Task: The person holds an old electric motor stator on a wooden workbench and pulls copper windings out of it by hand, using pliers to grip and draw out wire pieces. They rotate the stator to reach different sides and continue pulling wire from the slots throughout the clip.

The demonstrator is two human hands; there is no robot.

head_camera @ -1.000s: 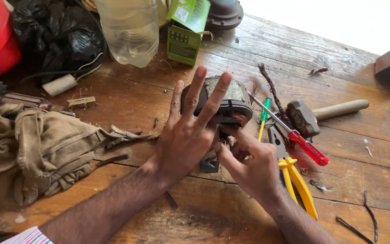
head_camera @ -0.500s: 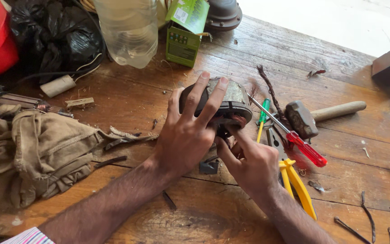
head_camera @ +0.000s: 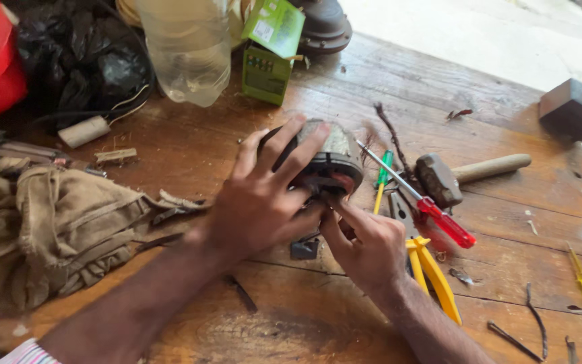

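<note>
A round grey motor housing (head_camera: 335, 158) lies on its side in the middle of the wooden workbench (head_camera: 170, 152). My left hand (head_camera: 264, 195) is spread over its near side, fingers splayed across the casing. My right hand (head_camera: 365, 246) sits just right of it, fingertips pressed into the open lower face of the housing; what they pinch there is hidden. A small dark part (head_camera: 304, 248) lies on the bench between my wrists.
Right of the housing lie a red-handled screwdriver (head_camera: 439, 219), a green one (head_camera: 382, 176), yellow-handled pliers (head_camera: 432, 276) and a hammer (head_camera: 469, 172). A tan cloth (head_camera: 42, 229), clear plastic bottle (head_camera: 186, 50), green box (head_camera: 267, 57), black bag and red container crowd the left and back.
My left hand's fingers have settled lower around the housing. My right hand has pushed its fingertips closer into the open face. The tools have not moved.
</note>
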